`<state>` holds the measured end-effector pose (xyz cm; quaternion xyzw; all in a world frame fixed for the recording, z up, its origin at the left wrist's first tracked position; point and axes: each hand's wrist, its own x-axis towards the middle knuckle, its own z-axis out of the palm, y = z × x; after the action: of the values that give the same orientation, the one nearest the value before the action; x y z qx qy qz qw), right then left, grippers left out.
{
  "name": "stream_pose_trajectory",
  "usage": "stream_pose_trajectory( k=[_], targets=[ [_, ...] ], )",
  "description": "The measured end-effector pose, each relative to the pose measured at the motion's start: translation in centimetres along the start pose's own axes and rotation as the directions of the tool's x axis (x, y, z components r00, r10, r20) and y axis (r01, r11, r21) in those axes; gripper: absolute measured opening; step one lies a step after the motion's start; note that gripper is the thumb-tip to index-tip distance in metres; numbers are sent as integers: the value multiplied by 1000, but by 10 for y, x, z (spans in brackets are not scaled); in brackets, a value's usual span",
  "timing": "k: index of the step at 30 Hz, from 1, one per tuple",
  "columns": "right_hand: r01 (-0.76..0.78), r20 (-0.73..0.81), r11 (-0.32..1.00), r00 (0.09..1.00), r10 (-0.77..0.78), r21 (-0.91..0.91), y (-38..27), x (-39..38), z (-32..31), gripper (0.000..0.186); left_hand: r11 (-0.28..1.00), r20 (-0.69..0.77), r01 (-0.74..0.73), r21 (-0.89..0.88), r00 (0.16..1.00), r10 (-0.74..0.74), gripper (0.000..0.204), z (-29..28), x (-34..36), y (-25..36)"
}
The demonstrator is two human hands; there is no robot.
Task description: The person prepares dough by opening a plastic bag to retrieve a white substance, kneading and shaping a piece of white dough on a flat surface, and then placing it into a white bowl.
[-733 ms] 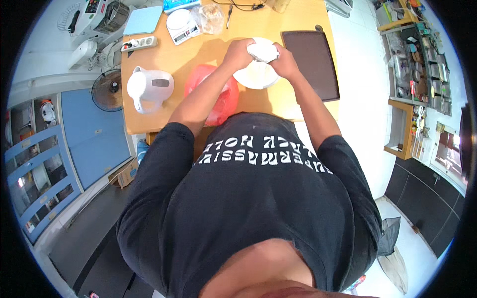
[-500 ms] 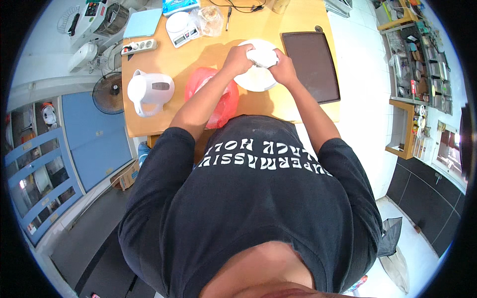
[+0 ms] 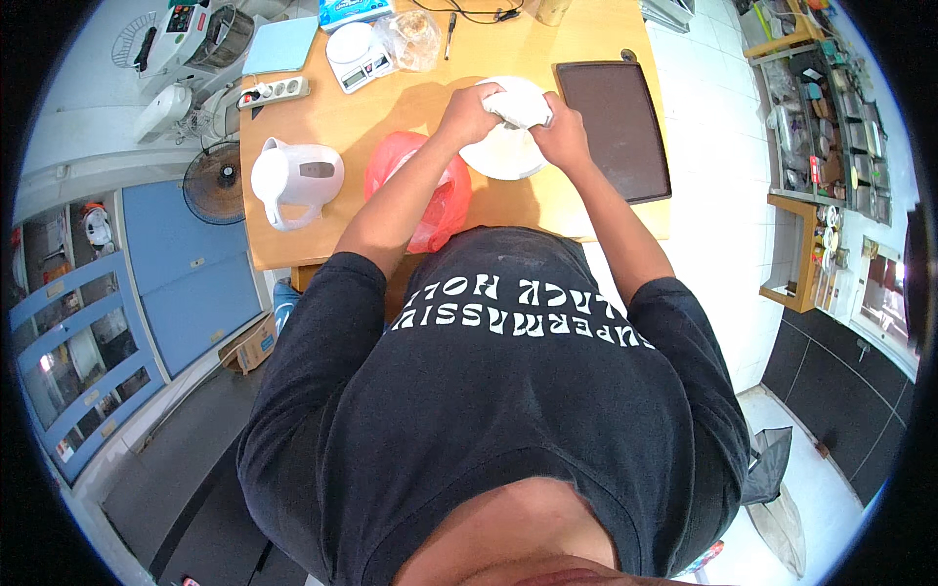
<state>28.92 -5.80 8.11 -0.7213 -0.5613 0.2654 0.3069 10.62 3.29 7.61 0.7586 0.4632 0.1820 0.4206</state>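
Observation:
My left hand (image 3: pixel 469 117) and my right hand (image 3: pixel 564 135) are both closed on opposite ends of a white, soft-looking piece (image 3: pixel 520 105), too small to name for sure. It is held up over a round white plate or shallow bowl (image 3: pixel 500 164), whose contents I cannot make out. Below my left forearm lies a translucent red plastic bag (image 3: pixel 440 220), partly hidden by the arm. Right of my right hand, a dark brown rectangular tray (image 3: pixel 618 132) rests on the table.
On the wooden table (image 3: pixel 342 225), a white electric kettle (image 3: pixel 298 174) stands at the left. A power strip (image 3: pixel 275 91), a kitchen scale (image 3: pixel 354 54), a clear plastic bag (image 3: pixel 410 41), a pen (image 3: pixel 450 36) and a tissue pack (image 3: pixel 352 10) lie farther back. A fan (image 3: pixel 212 184) is beyond the left edge.
My right hand has shifted and turned slightly to the right, still gripping the white piece. My left hand stays almost in place.

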Motion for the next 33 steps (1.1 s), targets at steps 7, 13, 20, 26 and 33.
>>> stream_pose_trajectory(
  k=[7,13,20,26,33],
  targets=[
    [-34,58,998,998,37,-55,6,3,-2,54,1000,-1,-15,-28,1000,15,41,3,-4,-1],
    [-11,38,997,999,13,-70,8,1,-2,41,999,41,8,51,999,-11,41,0,-2,2],
    [-32,17,998,999,33,-53,11,-2,1,51,1000,38,23,-11,999,-23,44,5,2,-8],
    [-46,50,996,998,49,-70,15,-12,2,45,1000,39,-2,7,999,1,42,13,-1,-13],
    [-101,-26,994,995,100,-52,14,-17,9,41,1000,30,-5,-19,1000,5,40,13,-3,-11]
  ],
)
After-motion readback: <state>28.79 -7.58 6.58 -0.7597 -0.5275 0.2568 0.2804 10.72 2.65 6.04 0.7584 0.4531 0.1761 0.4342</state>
